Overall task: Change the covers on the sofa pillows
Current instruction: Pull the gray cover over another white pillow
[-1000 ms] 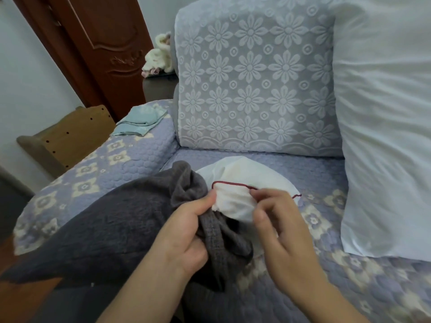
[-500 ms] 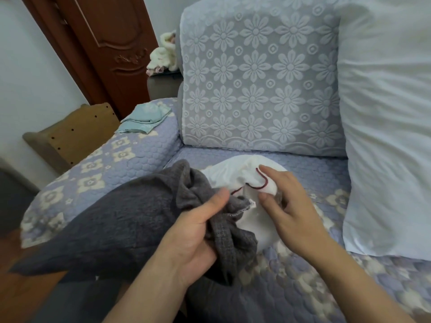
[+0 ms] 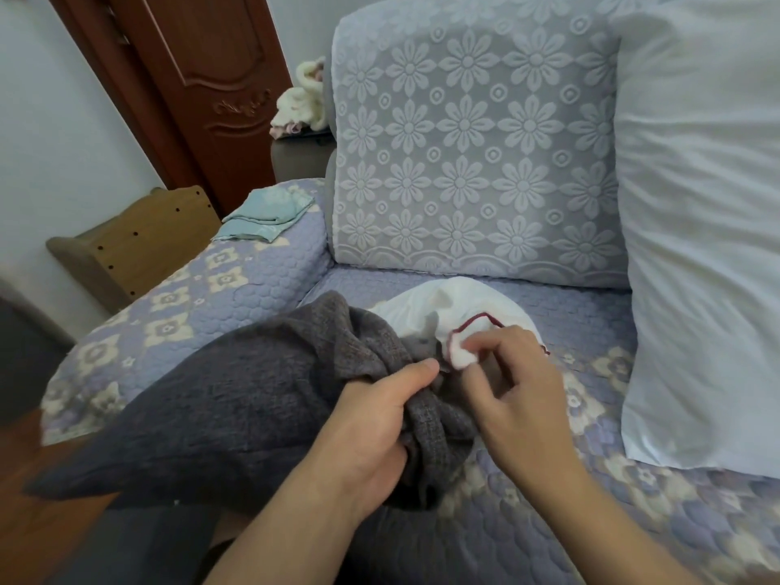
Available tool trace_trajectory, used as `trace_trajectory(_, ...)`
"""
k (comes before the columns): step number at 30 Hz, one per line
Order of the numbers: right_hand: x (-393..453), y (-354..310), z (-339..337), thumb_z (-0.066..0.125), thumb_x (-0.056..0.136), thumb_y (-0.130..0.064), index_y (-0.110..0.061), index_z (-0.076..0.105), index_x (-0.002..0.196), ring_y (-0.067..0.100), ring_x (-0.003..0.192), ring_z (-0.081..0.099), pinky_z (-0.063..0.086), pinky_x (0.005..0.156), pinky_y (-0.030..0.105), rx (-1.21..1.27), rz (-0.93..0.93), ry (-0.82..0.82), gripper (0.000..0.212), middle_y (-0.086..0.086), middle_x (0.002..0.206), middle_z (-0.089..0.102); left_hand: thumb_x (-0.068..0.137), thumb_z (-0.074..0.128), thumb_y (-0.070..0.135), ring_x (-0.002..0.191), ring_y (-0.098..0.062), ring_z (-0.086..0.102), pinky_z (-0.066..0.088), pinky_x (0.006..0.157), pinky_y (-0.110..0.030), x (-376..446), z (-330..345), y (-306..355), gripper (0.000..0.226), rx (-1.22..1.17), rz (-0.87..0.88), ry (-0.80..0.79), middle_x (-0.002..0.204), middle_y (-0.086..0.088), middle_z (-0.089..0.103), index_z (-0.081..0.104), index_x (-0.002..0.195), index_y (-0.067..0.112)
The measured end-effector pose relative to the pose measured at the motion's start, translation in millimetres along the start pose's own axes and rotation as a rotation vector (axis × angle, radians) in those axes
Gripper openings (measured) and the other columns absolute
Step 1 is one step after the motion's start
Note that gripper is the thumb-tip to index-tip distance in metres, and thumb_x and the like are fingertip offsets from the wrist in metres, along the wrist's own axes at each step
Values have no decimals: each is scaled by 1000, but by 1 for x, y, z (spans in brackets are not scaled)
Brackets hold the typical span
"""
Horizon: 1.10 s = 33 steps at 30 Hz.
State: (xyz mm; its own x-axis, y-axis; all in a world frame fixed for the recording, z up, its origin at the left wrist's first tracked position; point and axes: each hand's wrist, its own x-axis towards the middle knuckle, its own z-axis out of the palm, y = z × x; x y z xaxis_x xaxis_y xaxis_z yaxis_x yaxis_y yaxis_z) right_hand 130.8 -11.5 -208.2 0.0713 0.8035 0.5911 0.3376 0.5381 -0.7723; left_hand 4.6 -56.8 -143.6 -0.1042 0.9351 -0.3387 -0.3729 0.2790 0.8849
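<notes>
A dark grey knitted pillow cover (image 3: 219,399) lies across the sofa seat and my lap, bunched up at its open end. My left hand (image 3: 375,437) grips that bunched edge, thumb on top. Out of the opening sticks a white inner pillow (image 3: 447,306) with dark red piping. My right hand (image 3: 519,394) pinches the white corner by the piping between thumb and fingers. Most of the inner pillow is hidden inside the grey cover.
A large white uncovered pillow (image 3: 700,230) leans at the right. The flower-patterned back cushion (image 3: 472,145) stands behind. Folded teal cloths (image 3: 266,217) lie on the quilted sofa arm (image 3: 190,297). A wooden chair (image 3: 131,247) and brown door (image 3: 198,78) are at left.
My right hand has shifted its hold on the white pillow corner, now pinching it at the red piping. The left hand keeps its grip on the grey cover's edge.
</notes>
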Motion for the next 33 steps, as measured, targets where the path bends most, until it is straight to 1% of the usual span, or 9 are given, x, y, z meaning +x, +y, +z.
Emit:
trace_trajectory(6,-3,7,-5,51,85,-18,-16,72,93,11,99,60,43,87,20,-6,-44,-160,23,-9,96,63,87,54,18,113,-43,65,49,105,-55,-3,-13,2,43,-89,-54,-151,123,-32,65,68,118,-8)
trace_trajectory(9,-4,10,-3,53,82,-2,-13,76,93,6,111,54,36,95,9,53,18,-165,27,-4,111,53,58,49,3,95,-43,64,55,86,-52,-4,-23,8,55,-45,-48,-229,107,-35,65,65,105,-21)
trace_trajectory(13,-8,9,-2,51,84,5,-19,76,89,8,117,52,38,99,12,199,119,-281,34,-9,121,50,42,54,16,60,-25,43,38,54,-41,-9,-38,35,14,972,143,-98,58,-9,42,44,45,8)
trace_trajectory(15,-8,6,-2,54,90,6,-19,75,91,7,120,54,42,104,20,274,199,-340,33,-13,119,54,54,57,23,60,-25,57,47,58,-43,-11,-35,50,15,1235,127,-119,59,-2,60,58,56,8)
trace_trajectory(18,-3,-1,-6,49,96,-28,-14,75,105,7,122,56,41,107,29,396,279,-414,31,-12,119,64,77,68,18,86,-22,71,58,80,-35,-7,-19,63,16,1395,73,-291,85,-5,76,72,88,6)
trace_trajectory(21,-1,-4,-10,59,84,-57,-25,63,116,8,116,61,46,100,34,376,295,-468,46,-12,117,68,89,59,18,60,-8,51,36,52,-8,-1,5,73,24,1811,88,-425,65,-2,55,50,70,6)
trace_trajectory(24,-1,-2,-7,77,66,-49,-33,51,110,2,99,66,52,83,24,304,377,-411,54,-17,104,69,93,48,11,65,-12,47,34,56,-15,13,24,75,18,2108,139,-524,74,7,49,49,76,15)
trace_trajectory(29,16,11,-1,60,86,-8,-24,63,98,10,86,67,49,68,25,167,584,-178,21,-7,86,72,95,52,14,101,-25,63,47,83,-31,57,24,61,24,2083,710,-449,113,-2,67,64,115,19)
trace_trajectory(33,34,24,-7,45,85,5,-8,74,101,38,102,68,52,94,49,541,801,-243,35,19,101,74,89,67,27,111,-19,63,50,95,-35,84,-8,42,30,1690,791,-253,117,2,69,61,118,26)
